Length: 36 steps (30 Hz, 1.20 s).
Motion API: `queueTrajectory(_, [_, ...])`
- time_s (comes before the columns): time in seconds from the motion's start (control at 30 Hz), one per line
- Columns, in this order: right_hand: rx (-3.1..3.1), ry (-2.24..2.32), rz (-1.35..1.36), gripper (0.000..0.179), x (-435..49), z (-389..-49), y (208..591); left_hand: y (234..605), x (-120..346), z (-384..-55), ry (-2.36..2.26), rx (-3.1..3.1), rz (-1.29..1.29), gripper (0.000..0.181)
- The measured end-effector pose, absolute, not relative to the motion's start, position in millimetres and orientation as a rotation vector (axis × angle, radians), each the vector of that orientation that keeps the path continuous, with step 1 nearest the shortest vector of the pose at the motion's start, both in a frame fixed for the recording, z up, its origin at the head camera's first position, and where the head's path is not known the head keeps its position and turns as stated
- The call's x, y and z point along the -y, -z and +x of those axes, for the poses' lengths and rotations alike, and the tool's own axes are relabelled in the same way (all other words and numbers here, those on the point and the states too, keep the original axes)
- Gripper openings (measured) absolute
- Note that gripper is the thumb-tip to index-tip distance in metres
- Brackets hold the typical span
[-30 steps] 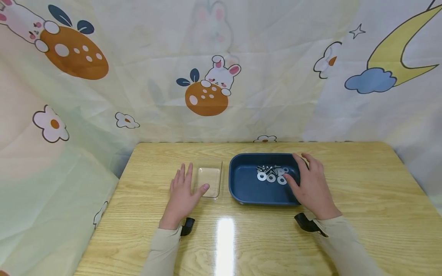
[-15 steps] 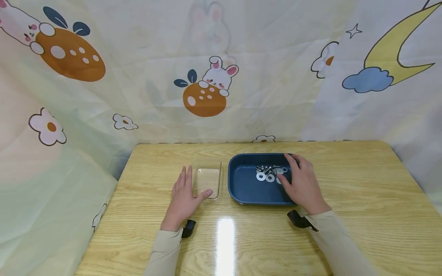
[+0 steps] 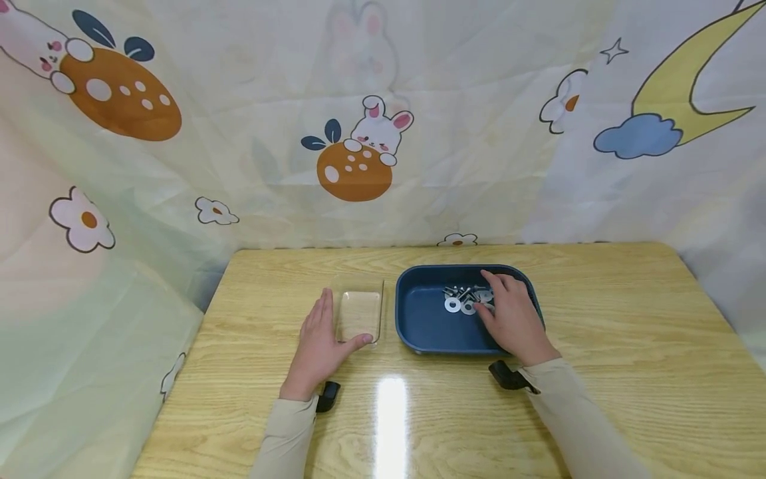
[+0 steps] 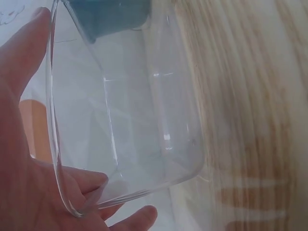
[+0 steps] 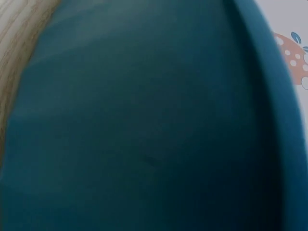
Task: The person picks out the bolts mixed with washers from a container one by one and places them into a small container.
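Note:
My left hand [image 3: 318, 349] lies against a clear plastic box [image 3: 362, 314], its fingers along the left side and the thumb at the near edge. In the left wrist view, fingertips [image 4: 139, 219] show beyond the transparent wall of the box [image 4: 137, 130]. My right hand [image 3: 513, 320] hovers over the right part of a dark blue tray [image 3: 427, 326], thumb and fingers spread apart. Beside its fingertips lie several flat washers [image 3: 453, 305] and small metal screws [image 3: 463, 293], partly covered by the hand. The right wrist view is filled by the tray's wall [image 5: 144, 120]; no hand shows there.
Both containers stand side by side on a wooden table [image 3: 455, 412], the clear box left of the tray with a narrow gap. A cartoon-printed cloth [image 3: 479, 186] hangs behind the table's back edge. Black camera mounts [image 3: 328, 396] sit at both wrists.
My right hand has moved left over the tray, nearer the washers and screws. The left hand has shifted slightly closer to the clear box, its fingers drawing together.

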State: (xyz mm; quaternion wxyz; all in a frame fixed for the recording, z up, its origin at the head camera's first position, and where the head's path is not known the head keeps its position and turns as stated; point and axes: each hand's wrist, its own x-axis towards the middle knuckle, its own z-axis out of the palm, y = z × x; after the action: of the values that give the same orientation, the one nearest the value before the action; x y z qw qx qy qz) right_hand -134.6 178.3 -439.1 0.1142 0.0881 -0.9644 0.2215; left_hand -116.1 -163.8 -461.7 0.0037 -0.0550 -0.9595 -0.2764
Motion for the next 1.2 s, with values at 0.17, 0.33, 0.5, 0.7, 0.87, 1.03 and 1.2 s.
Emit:
queueTrajectory(0.17, [2.853, -0.647, 0.260, 0.058, -174, -138, 441, 463, 163, -117, 0.873, 3.005, -0.166, 0.119])
queueTrajectory(0.33, [2.906, -0.634, 0.238, 0.053, -172, -141, 445, 463, 163, -118, 0.873, 3.008, -0.162, 0.119])
queueTrajectory(0.5, [2.934, -0.603, 0.242, 0.051, -171, -143, 445, 463, 163, -118, 0.883, 3.001, -0.164, 0.119])
queueTrajectory(0.7, [2.994, -0.551, 0.246, 0.045, -170, -147, 445, 464, 163, -117, 0.891, 2.995, -0.159, 0.119])
queueTrajectory(0.87, [3.051, -0.501, 0.250, 0.040, -168, -150, 448, 465, 164, -117, 0.895, 2.997, -0.150, 0.120])
queueTrajectory(1.03, [3.052, -0.487, 0.244, 0.038, -167, -152, 451, 466, 163, -118, 0.897, 3.001, -0.141, 0.120])
queueTrajectory(1.2, [3.069, -0.483, 0.215, 0.035, -166, -155, 453, 465, 164, -118, 0.906, 2.995, -0.134, 0.120])
